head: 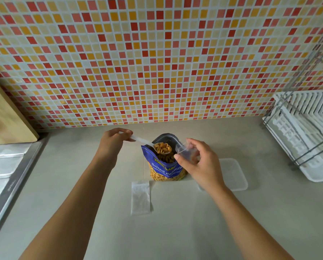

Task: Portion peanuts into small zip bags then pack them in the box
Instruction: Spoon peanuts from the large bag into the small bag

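Seen from the head camera: a grey counter (175, 231) is shown below a wall (156, 53) of red and orange tiles. An open blue bag of salted peanuts (166, 169) is stood upright at the middle. A white spoon (147, 142) heaped with peanuts is held over its mouth, the handle pinched in the curled fingers of the left hand (113, 140). Just beside the spoon, a small clear zip bag (185, 150) is pinched between the thumb and fingers of the right hand (200, 164). A pile of empty zip bags (140, 197) is laid flat in front. At the right a clear box (233, 175), possibly only a lid, is seen.
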Demonstrator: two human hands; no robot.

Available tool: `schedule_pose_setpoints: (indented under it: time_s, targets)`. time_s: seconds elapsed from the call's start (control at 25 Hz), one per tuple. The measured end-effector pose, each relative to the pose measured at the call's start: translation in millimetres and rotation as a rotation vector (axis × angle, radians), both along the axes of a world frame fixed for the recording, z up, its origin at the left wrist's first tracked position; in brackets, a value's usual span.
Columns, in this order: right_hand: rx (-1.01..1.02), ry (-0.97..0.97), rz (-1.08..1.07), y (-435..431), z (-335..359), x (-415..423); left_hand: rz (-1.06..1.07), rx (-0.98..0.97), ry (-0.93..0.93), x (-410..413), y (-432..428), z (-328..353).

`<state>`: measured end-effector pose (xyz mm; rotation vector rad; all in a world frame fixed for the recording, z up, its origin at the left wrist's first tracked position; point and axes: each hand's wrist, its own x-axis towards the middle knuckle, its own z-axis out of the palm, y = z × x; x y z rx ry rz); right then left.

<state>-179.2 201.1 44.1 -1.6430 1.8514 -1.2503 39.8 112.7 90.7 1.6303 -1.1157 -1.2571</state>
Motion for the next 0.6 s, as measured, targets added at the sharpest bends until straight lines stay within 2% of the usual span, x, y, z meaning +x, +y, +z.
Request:
schedule_pose_setpoints:
  time_s: [0.16, 0.32, 0.44, 0.6]
  targets:
    - [0.015, 0.157, -0.013, -3, 5, 9, 0.058, -0.046, 0.064, 7, -4, 21]
    - [0.017, 0.155, 0.011, -6, 7, 16, 0.015, -0.062, 0.036, 2, -9, 43]
    - [0.014, 0.134, 0.022, -8, 10, 21, -0.055, -0.094, -0.058, -10, -11, 52]
    - [0.029, 0.116, -0.005, -12, 12, 23, -0.224, -0.256, -0.246, -30, -11, 66]
